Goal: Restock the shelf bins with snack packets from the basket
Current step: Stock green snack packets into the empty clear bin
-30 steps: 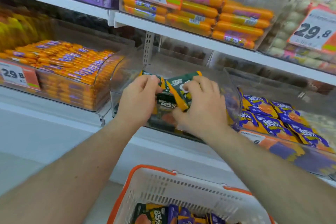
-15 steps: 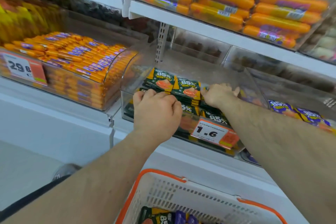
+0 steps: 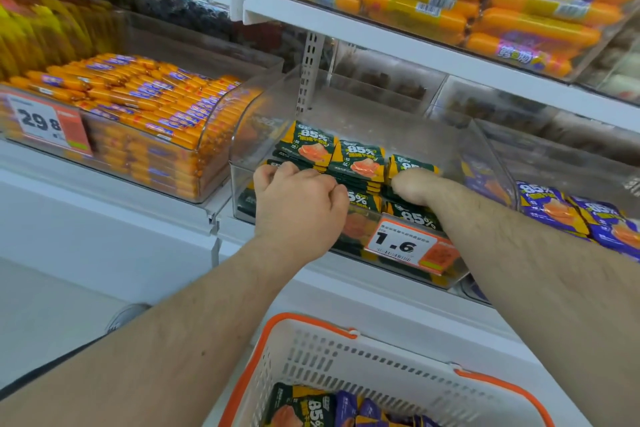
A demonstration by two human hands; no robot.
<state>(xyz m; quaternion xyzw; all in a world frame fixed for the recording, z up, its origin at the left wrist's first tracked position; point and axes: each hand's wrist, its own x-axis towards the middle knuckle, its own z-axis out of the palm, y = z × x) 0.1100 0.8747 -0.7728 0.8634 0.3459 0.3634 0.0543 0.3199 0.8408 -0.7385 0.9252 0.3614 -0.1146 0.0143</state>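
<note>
I have both hands inside the clear middle bin (image 3: 242, 149), the one carrying the 1.6 price tag (image 3: 401, 243) on its front wall, and I take that bin as my landmark. My left hand (image 3: 298, 204) reaches over the bin's front left corner with its fingers curled down onto the green snack packets (image 3: 358, 158) stacked there; the fingertips are tucked against the packet edges, so it looks to be gripping them, though the exact hold is hidden behind my knuckles. My right hand (image 3: 414, 184) goes in over the front wall toward the bin's right side and presses against the rightmost green stack, but its fingers are out of my sight, so I cannot tell whether it is gripping or simply resting there. The green packets, each marked 85%, sit in neat rows across the front half of the bin, while the rear half shows bare plastic. Below the bin, nearest to me, the white basket (image 3: 346, 354) with its orange rim holds further green packets along with purple packets (image 3: 353, 407). To the right of the bin, a neighbouring bin holds more purple 85% packets (image 3: 554, 206). To the left of the bin, another clear bin is filled with orange sausage sticks (image 3: 138, 94) behind a 29.8 tag (image 3: 41, 121).
</note>
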